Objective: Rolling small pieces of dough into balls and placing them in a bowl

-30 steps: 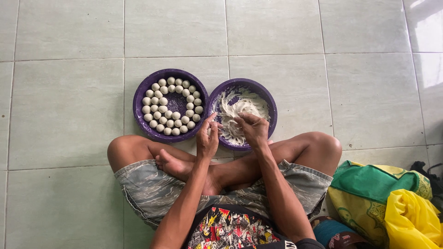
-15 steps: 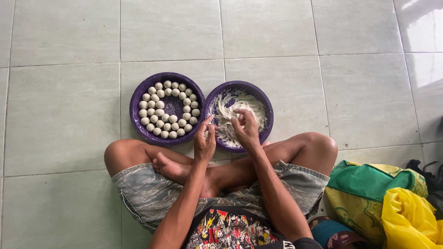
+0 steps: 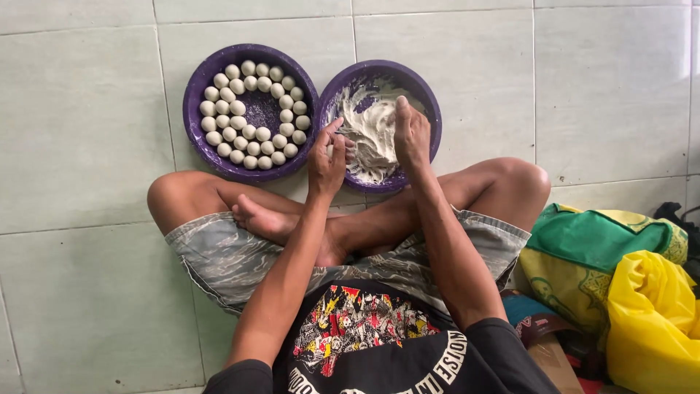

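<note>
On pale tiles, curled right hand (image 3: 410, 136) digs sticky white dough (image 3: 370, 131) (purple bowl (image 3: 430, 109)); left hand (image 3: 326, 157) pinches some.

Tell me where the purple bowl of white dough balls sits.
The round purple bowl of white dough balls sits on the tiled floor, upper centre-left, touching the purple dough bowl.

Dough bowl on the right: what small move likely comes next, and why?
Probably the right hand pinches off a bit of the white dough, since its fingers dig into the mass in the right purple bowl while the left hand waits at the rim beside the bowl of finished balls.
</note>
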